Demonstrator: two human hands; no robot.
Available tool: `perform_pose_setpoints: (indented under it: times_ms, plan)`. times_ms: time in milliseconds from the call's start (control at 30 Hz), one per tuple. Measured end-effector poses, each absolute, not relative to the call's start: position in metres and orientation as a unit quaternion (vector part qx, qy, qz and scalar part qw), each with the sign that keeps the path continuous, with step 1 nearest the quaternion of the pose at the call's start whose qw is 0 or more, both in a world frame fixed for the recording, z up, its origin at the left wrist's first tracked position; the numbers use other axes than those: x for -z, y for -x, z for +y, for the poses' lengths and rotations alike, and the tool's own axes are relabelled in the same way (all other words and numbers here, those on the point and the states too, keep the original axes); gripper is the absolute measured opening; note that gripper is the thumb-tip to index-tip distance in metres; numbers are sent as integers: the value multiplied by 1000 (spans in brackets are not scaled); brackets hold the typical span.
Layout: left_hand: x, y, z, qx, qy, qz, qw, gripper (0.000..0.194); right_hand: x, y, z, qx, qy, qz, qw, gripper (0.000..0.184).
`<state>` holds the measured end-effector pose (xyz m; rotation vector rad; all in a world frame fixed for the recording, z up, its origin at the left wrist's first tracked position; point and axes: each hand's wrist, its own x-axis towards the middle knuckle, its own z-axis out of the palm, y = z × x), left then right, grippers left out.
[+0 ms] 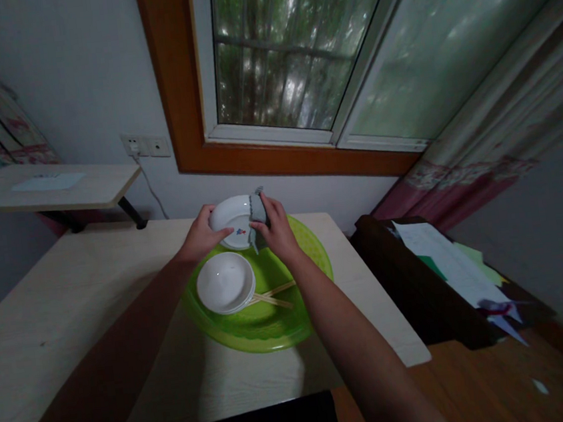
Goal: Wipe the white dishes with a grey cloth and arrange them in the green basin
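Observation:
Above the far side of a green tray [270, 342], a white plate [231, 215] with a small coloured print is tilted toward me. My left hand [202, 235] grips its left rim, thumb on the face of the plate. On the right rim, my right hand [277, 227] pinches a grey-green cloth [257, 208] folded over the edge. Stacked white bowls [224, 281] sit in the tray below the plate. Pale chopsticks [274, 299] lie crossed beside the bowls, partly under them.
The tray stands on a light wooden table [143, 380]. A raised shelf [42, 189] with a paper on it is at the left. Behind are a wall socket [146, 145] and a window. Right of the table, a dark brown piece of furniture [410, 285] carries papers [453, 263].

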<state>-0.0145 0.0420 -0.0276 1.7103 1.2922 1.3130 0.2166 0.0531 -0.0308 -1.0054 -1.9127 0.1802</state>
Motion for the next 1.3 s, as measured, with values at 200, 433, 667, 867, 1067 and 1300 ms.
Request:
perform_pose_setpoints:
  times_ms: [200,433,667,867,1067,1300]
  plan:
    - [21,12,37,-439,-672,537,260,47,29,-220,50,-46,394,-826,400,71]
    - [24,12,38,-427,-690,526,254,49,31,-220,50,-34,392,-838,378,69]
    - [27,10,37,-390,-710,536,238,42,34,-217,48,-23,380,-858,344,73]
    - [26,9,34,-385,-712,540,231,37,33,-219,50,-27,366,-860,354,71]
    - [20,6,29,-382,-719,532,233,38,30,-218,49,-5,391,-833,392,50]
    - [21,10,32,-403,-697,544,238,38,27,-217,50,-24,392,-809,438,46]
